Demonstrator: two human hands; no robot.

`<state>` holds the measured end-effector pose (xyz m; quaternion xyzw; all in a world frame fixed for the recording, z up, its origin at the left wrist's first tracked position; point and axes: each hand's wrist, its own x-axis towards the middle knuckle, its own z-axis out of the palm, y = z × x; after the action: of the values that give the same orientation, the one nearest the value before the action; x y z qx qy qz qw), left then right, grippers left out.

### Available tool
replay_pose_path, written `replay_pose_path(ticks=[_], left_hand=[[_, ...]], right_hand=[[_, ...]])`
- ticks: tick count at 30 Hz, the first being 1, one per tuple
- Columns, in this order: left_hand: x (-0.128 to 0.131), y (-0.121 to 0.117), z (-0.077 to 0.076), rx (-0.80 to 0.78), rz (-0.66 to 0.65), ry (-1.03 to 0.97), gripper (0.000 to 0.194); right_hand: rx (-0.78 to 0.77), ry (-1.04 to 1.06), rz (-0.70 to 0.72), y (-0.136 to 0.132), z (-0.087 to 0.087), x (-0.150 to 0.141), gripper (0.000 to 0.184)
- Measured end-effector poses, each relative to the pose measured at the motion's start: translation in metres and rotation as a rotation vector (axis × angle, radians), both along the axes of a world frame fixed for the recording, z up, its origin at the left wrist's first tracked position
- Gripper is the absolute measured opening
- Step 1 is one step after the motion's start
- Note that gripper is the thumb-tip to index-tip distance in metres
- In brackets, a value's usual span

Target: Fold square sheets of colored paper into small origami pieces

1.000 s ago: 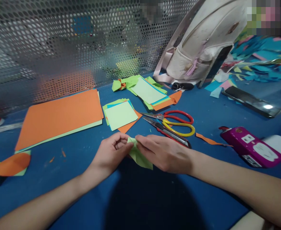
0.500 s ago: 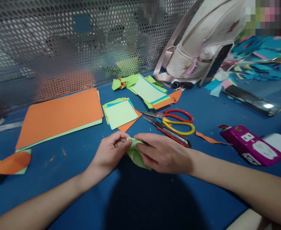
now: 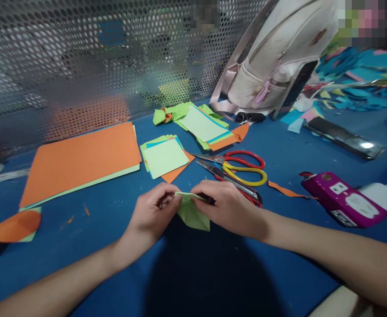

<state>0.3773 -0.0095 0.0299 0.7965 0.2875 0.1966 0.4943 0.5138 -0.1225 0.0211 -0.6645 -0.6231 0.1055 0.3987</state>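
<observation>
Between my two hands is a small piece of light green paper (image 3: pixel 193 215), folded along its upper edge and hanging down toward me. My left hand (image 3: pixel 155 210) pinches its upper left corner between thumb and fingers. At the upper right, my right hand (image 3: pixel 229 206) grips the same fold, its fingers closed. Just beyond the right hand lie scissors (image 3: pixel 246 174) with one red and one yellow handle, and a utility knife (image 3: pixel 234 178) is beside them. A stack of small paper squares (image 3: pixel 167 157), light green on top, sits ahead of my hands.
Large orange sheets (image 3: pixel 84 158) lie at the left, near an orange and green paper piece (image 3: pixel 16 225). Behind stands a perforated metal panel (image 3: pixel 90 66). A white backpack (image 3: pixel 266 66), a phone (image 3: pixel 345 137), a purple device (image 3: pixel 345 198) and blue paper scraps (image 3: pixel 355 101) occupy the right.
My right hand's fingers have drawn back from across the paper to its upper right edge. More of the green paper now shows, with its top edge folded straight.
</observation>
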Motion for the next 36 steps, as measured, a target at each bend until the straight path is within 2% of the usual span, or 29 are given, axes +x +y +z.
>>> replay_pose_path(ticks=[6,9,14,17,23,29,36], left_hand=[[-0.004,0.001,-0.012,-0.017,-0.058,0.023,0.01],[-0.006,0.003,-0.016,0.025,-0.094,0.02,0.01],[-0.008,0.003,-0.013,0.264,-0.152,0.011,0.01],[-0.009,0.002,-0.01,0.349,-0.179,0.006,0.01],[-0.009,0.003,-0.012,0.381,-0.197,-0.005,0.009],[-0.01,0.005,-0.018,0.406,-0.21,-0.111,0.006],[-0.01,0.004,-0.014,0.476,-0.228,-0.138,0.006]], right_hand=[[0.023,0.006,0.003,0.0,-0.002,0.0,0.011],[0.009,0.032,0.024,0.0,0.0,0.002,0.012],[-0.033,0.073,0.042,0.0,0.006,0.004,0.013],[-0.071,0.056,0.025,-0.001,0.009,0.003,0.01],[-0.063,-0.027,0.065,-0.001,0.004,0.004,0.021],[-0.042,-0.069,0.057,-0.002,0.0,0.006,0.02],[-0.058,-0.013,0.079,-0.002,0.003,0.007,0.016]])
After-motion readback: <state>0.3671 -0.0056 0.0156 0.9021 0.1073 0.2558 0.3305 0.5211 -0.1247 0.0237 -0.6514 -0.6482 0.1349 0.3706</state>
